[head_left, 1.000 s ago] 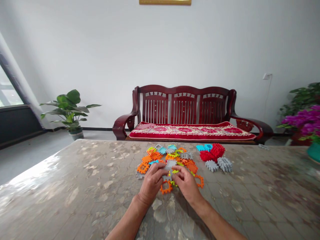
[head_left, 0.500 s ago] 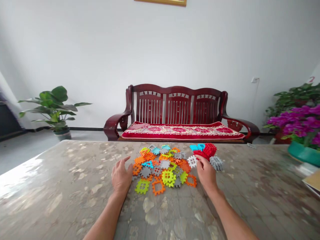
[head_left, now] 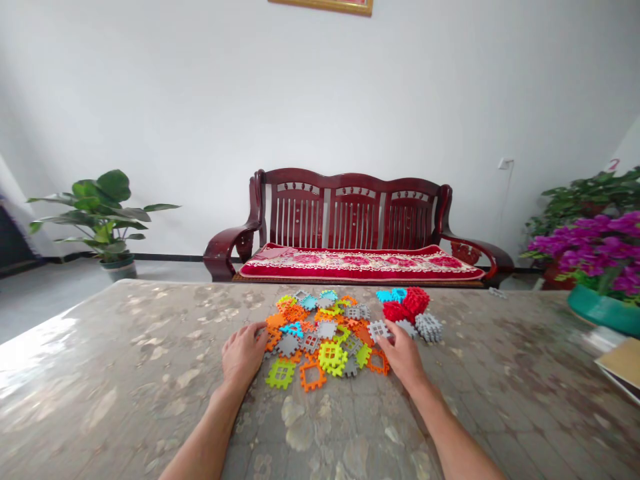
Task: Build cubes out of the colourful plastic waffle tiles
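My right hand [head_left: 404,355] pinches a light grey square toy tile [head_left: 379,331] with notched edges and a window-like grid, over the right side of a mixed pile. At the pile's left edge rests my left hand [head_left: 243,352], its fingers stretched out and holding nothing. Between the hands lie interlocking plastic tiles in several colours, among them a lime green window tile [head_left: 281,374], an orange frame tile [head_left: 313,377] and a blue triangular tile [head_left: 292,329]. Beyond my right hand are red tiles [head_left: 416,301], blue tiles [head_left: 384,296] and a stack of grey tiles [head_left: 429,328].
A patterned covering lies over the table [head_left: 150,360]. One grey piece [head_left: 497,293] sits apart near the far edge. On the right stand a teal flowerpot [head_left: 600,308] and a cardboard-coloured item [head_left: 623,363]. A wooden bench [head_left: 355,213] is behind the table.
My right hand has drawn back slightly toward me with the grey tile, uncovering another grey tile beside the red ones. My left hand's fingers have lowered and reach toward the pile.
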Available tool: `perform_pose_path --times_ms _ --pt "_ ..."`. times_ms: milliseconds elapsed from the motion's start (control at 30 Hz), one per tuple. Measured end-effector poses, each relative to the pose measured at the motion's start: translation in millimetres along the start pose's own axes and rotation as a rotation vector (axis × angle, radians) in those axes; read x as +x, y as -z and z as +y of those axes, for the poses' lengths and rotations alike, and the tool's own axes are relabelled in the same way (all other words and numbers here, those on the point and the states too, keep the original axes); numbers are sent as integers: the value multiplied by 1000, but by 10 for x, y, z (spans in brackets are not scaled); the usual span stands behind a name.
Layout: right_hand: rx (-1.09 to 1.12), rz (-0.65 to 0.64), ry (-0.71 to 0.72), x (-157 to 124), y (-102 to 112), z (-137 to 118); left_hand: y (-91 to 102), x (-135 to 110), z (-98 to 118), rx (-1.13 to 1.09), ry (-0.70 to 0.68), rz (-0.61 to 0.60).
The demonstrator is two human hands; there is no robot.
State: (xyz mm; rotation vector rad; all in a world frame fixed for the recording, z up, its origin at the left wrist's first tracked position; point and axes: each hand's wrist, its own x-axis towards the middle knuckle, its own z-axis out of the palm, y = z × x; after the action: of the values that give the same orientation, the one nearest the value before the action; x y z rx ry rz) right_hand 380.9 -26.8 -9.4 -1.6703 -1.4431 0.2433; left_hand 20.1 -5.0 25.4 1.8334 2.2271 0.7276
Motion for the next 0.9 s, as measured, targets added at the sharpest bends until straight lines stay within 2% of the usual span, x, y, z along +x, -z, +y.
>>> perform_pose_path --times_ms 267,500,600,700,800,900 --pt "-109 -59 14 28 -19 -97 7 -6 8 17 -6 1" --pt "-177 -5 40 -16 17 -181 1 -8 2 38 -24 11" --pt "-230 87 76 12 155 -187 11 -4 6 38 -21 -3" --pt "-348 241 84 101 376 -105 13 10 0 41 -15 -16" --pt "-467 371 19 188 600 43 3 25 -16 46 -9 -31" --pt "-544 414 -46 232 753 190 -12 35 -36 50 -16 -29"
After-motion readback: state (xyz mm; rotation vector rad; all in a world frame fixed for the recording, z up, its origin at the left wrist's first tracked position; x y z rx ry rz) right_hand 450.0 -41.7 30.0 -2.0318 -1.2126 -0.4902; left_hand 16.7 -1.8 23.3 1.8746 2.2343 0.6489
